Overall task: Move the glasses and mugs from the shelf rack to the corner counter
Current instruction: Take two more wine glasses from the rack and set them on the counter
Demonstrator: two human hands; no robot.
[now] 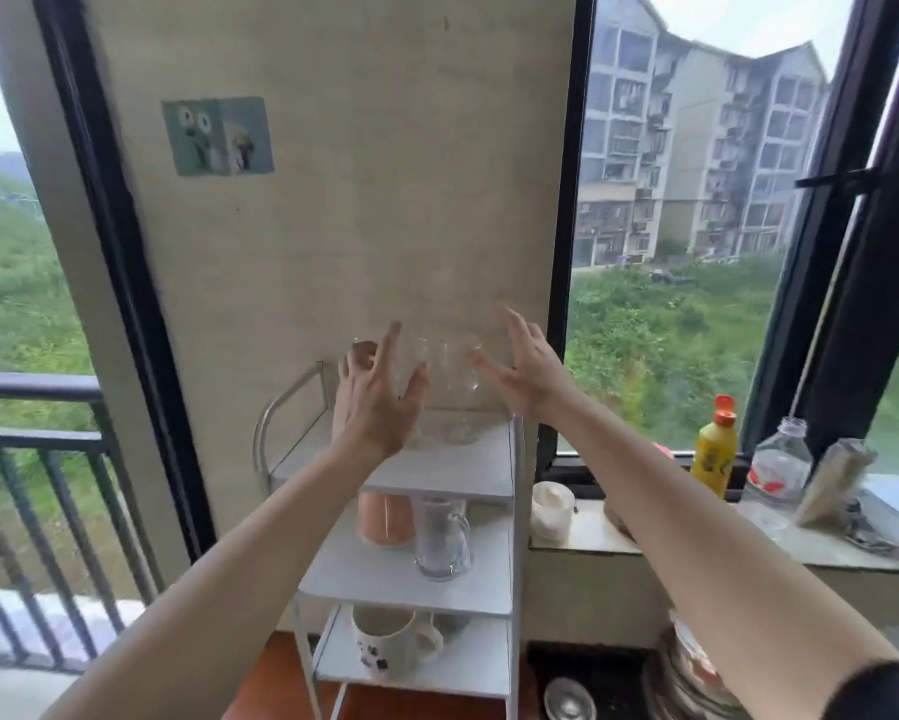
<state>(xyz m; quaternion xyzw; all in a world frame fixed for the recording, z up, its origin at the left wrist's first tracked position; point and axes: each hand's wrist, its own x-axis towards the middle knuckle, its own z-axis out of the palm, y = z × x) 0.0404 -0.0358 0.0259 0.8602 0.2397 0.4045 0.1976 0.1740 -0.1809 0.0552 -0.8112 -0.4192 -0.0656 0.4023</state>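
Note:
A white shelf rack (509, 491) stands against the wall. Two clear glasses stand on its top shelf: one (460, 397) between my hands, the other (411, 356) mostly behind my left hand. My left hand (379, 397) is spread open in front of that glass. My right hand (525, 371) is open too, fingers apart, just right of the middle glass. Neither hand holds anything. On the middle shelf stand an orange cup (385, 519) and a clear glass mug (442, 543). A white spotted mug (390, 641) sits on the lowest shelf.
The stone counter ledge (582, 532) runs right of the rack under the window. On it stand a white cup (552, 511), a yellow bottle (715, 449), a clear plastic bottle (780, 465) and a bag (832, 480). A railing (31, 439) is at the left.

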